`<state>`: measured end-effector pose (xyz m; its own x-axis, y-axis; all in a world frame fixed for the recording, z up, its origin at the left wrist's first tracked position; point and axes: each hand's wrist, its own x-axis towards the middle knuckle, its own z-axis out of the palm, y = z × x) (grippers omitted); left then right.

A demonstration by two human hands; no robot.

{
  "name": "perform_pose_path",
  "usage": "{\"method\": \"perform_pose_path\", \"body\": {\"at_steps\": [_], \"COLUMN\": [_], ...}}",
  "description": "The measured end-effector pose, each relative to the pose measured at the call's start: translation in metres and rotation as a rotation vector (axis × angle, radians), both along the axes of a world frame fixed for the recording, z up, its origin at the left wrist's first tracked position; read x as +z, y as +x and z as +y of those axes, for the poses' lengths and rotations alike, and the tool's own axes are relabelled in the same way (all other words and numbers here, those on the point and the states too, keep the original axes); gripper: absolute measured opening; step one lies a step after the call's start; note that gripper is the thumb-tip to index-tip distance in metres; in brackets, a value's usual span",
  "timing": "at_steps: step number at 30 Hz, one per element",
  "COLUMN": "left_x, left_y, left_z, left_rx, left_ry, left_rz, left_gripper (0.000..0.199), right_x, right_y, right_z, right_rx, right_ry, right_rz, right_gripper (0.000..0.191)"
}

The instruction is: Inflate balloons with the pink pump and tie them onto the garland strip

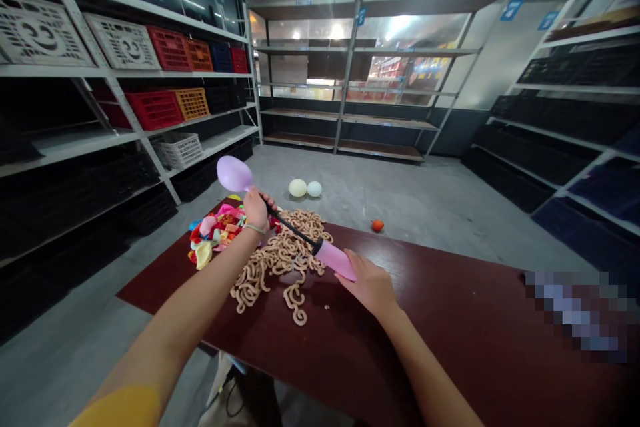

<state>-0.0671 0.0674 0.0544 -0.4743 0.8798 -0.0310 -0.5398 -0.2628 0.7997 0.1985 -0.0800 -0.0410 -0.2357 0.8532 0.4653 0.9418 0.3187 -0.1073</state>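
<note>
The left hand [257,209] is over the table's far left part, its fingers closed around the neck of an inflated purple balloon [235,174] and the tip end of a pump [337,260]. The balloon sticks out past that hand, toward the table's far left corner. The pump's black rod [299,232] slants back from there toward the near edge, ending in a pink barrel, which the right hand [370,283] grips with its fingers wrapped around it, over the middle of the table [450,307]. Under the rod spreads a pile of tan curls [285,247], reaching to the far edge; whether the rod touches it, I cannot tell. One small clump of curls [296,303] lies nearer the near edge, with a white speck [327,307] to its right. Limp balloons [213,233] in many colours are heaped by the left edge, next to the curls. Toward the right end lies a thing blurred into blocks [575,313]. On the floor [425,200] beyond the far edge sit two pale balloons [305,189], side by side, and a small orange thing [377,225] farther right.
</note>
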Motion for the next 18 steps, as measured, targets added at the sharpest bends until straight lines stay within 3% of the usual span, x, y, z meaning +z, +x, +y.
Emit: {"method": "perform_pose_path", "body": {"at_steps": [2,4,8,11,14,18], "left_x": [0.004,0.0,-0.025,-0.039,-0.039,-0.018], "left_y": [0.008,0.032,0.098,0.118,0.098,0.036], "left_z": [0.0,-0.007,-0.032,-0.043,-0.035,-0.015], "left_rx": [0.022,-0.008,-0.226,-0.287,-0.266,-0.157], "left_ry": [0.0,-0.008,-0.002,-0.012,-0.05,-0.073], "left_rz": [-0.029,-0.049,0.018,0.046,0.06,-0.04], "left_gripper": [0.022,0.024,0.029,0.031,0.03,0.025], "right_x": [-0.002,-0.004,-0.007,-0.009,-0.01,-0.009], "right_y": [-0.005,-0.012,-0.018,-0.014,-0.007,-0.006], "right_z": [-0.001,-0.004,-0.008,-0.008,-0.005,-0.002], "right_rx": [-0.03,-0.072,-0.154,-0.136,-0.067,-0.01], "right_ry": [0.02,0.01,-0.031,-0.043,-0.053,-0.033], "right_rz": [0.035,0.089,0.196,0.211,0.156,0.061], "right_gripper": [0.045,0.046,0.046,0.045,0.045,0.045]}}
